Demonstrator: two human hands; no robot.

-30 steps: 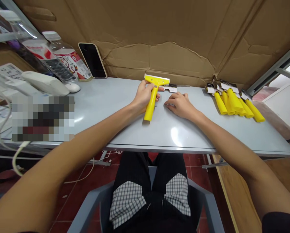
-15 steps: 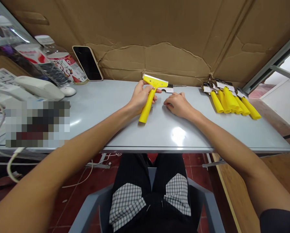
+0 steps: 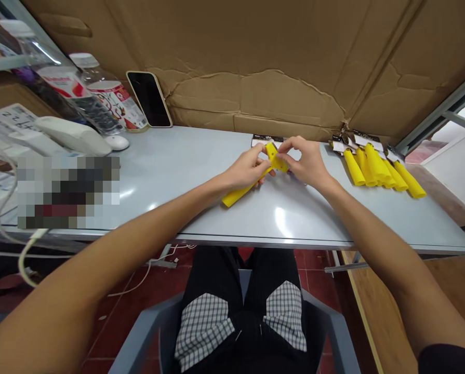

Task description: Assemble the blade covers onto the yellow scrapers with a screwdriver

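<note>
My left hand (image 3: pixel 248 169) is closed around the neck of a yellow scraper (image 3: pixel 237 196), whose handle slants down to the left over the table. The scraper's wide head points up and to the right. At that head, the thumb and fingers of my right hand (image 3: pixel 309 160) are pinched together on its right part. Whether they also hold some small piece there is hidden. Just behind my hands, a black-and-white card (image 3: pixel 260 139) lies on the grey table (image 3: pixel 185 156), partly covered.
Several yellow scrapers (image 3: pixel 376 165) with card covers lie in a pile at the right. On the left a phone (image 3: pixel 150 98) leans on the cardboard (image 3: pixel 287 41), near a white mouse (image 3: pixel 117 141), bottles (image 3: pixel 119 98) and white devices (image 3: pixel 74 136).
My right hand has risen from the table to the scraper's head and pinched it. The scraper has turned clockwise in my left hand. The whole view has shifted slightly.
</note>
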